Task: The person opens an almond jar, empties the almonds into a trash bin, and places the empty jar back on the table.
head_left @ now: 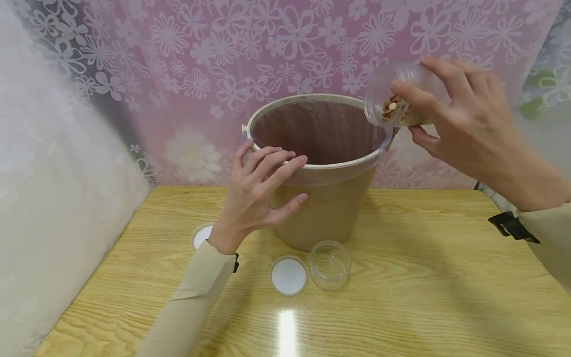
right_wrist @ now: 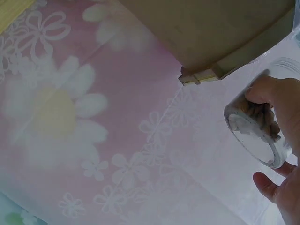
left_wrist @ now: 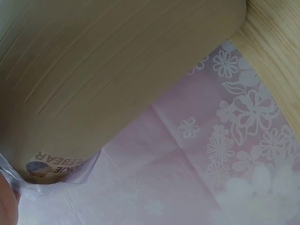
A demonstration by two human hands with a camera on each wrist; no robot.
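A beige trash bin (head_left: 321,208) with a pale rim and a clear plastic liner stands upright on the table. My left hand (head_left: 254,193) rests on its near-left rim, fingers lightly bent and thumb apart along the outer wall. In the head view, a clear plastic jar (head_left: 415,89) is tipped sideways at the bin's right rim, its mouth facing left. My right hand (head_left: 473,109) grips this jar; the right wrist view shows the thumb across its side. Brown nut-like pieces (head_left: 391,109) lie inside the jar, along its lower wall.
Before the bin, on the wooden table (head_left: 401,297), are an uncovered clear jar (head_left: 331,267) and a white-centred round lid (head_left: 289,276). Another white round piece (head_left: 202,236) is partly hidden behind the left wrist. Flowered pink curtain (head_left: 187,74) hangs behind.
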